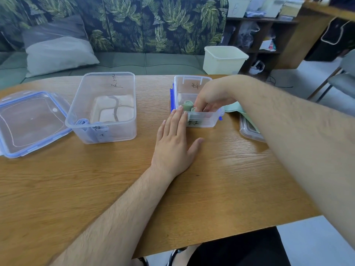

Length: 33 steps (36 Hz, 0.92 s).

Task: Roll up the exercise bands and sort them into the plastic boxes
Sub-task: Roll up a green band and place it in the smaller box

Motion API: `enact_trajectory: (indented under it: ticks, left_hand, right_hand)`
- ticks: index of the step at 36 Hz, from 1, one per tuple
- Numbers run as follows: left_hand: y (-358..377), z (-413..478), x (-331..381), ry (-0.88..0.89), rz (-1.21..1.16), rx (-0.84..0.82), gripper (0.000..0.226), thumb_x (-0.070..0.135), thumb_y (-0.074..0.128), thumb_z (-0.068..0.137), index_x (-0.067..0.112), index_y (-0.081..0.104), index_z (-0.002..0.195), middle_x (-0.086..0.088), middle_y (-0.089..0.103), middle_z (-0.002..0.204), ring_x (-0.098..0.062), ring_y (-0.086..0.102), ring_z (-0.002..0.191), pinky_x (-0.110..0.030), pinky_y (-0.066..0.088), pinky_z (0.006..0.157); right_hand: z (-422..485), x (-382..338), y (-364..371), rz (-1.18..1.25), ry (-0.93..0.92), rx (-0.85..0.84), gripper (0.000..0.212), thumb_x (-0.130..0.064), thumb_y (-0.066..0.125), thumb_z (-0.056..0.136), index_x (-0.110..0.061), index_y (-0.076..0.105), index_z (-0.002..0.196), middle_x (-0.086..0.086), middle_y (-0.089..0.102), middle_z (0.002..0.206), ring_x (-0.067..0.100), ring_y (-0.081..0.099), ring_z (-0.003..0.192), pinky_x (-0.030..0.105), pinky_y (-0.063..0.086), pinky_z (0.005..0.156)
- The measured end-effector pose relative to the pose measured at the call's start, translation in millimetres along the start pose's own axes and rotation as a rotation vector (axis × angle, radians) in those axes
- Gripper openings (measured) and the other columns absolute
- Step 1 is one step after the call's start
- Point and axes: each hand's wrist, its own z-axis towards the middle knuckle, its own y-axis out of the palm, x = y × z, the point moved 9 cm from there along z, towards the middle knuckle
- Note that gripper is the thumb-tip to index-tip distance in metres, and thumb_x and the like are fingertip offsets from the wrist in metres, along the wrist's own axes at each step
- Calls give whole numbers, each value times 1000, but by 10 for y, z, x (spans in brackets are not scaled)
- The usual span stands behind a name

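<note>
Currently, the small box on the table is touched at its near-left corner by the left hand, fingers straight and pressed together. A green roll is seen inside; a second roll, partly hidden, is pinched by the right hand. A blue roll is held in the large box. Flat green bands are laid just beside the small box.

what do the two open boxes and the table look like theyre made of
Large box: clear, glossy plastic; the table shows through its walls. Small box: same clear plastic. Table: wood or wood-look laminate, satin sheen; grain lines show, which is unclear.
</note>
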Motion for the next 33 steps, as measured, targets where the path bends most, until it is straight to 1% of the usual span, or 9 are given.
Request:
enact_trajectory:
  ticks: [4,9,12,15,20,24,28,31,33]
  left_hand:
    - [0,-3,-7,-6,-6,-4,79,55,58,94,10,34,154,-2,25,166,-20,24,152,-42,23,122]
    - [4,-1,-7,-6,-9,-24,79,55,57,95,11,32,155,-2,22,167,-19,22,153,-42,22,123]
    - [3,-3,-6,-6,-6,-25,79,55,57,95,11,32,155,-2,22,167,-19,22,153,-42,23,123]
    - [7,-2,-5,-9,-9,-29,79,55,56,95,11,31,155,-2,22,167,-19,21,153,-42,23,123]
    - [0,2,-9,-12,-7,-15,79,55,58,95,12,33,155,-2,24,166,-19,24,152,-42,24,122]
    - [0,1,-11,-16,-13,-10,79,55,59,94,11,34,155,-2,25,166,-20,25,151,-42,25,121]
    - [3,2,-14,-19,-20,-17,79,55,58,94,10,34,154,-3,25,166,-20,24,152,-41,23,122]
    - [5,5,-15,-24,-19,-25,80,56,58,94,10,34,155,-2,24,166,-19,23,152,-40,22,121]
    - [7,3,-16,-24,-20,-29,80,56,58,94,10,34,155,-1,23,166,-19,23,152,-39,21,121]
  right_hand:
    - [28,6,-18,-37,2,40,33,-2,63,93,0,60,126,14,71,116,23,70,105,31,57,93]
    - [28,6,-55,-99,28,106,29,-3,55,92,0,58,121,15,70,102,22,70,92,29,59,78]
    - [24,-6,-63,-136,39,139,28,-6,51,91,0,56,118,15,70,97,23,71,88,32,60,80]
    - [49,-21,-96,-112,25,177,40,-6,47,87,0,55,126,17,74,103,26,74,92,37,61,88]
    - [128,-127,-146,-64,-24,244,46,-18,45,97,-5,48,141,19,67,119,29,71,99,33,61,73]
    - [143,-266,-125,-221,-177,250,36,-37,60,99,-15,62,128,8,66,116,25,71,96,38,62,85]
    - [153,-278,-154,-264,-219,303,25,-31,77,89,-17,70,109,5,71,101,22,73,91,35,63,80]
    - [153,-292,-147,-276,-209,326,12,-20,72,91,-18,71,103,6,73,99,22,74,91,36,63,80]
    - [149,-317,-134,-305,-189,344,12,-20,62,92,-20,71,100,4,75,98,22,75,88,38,62,84]
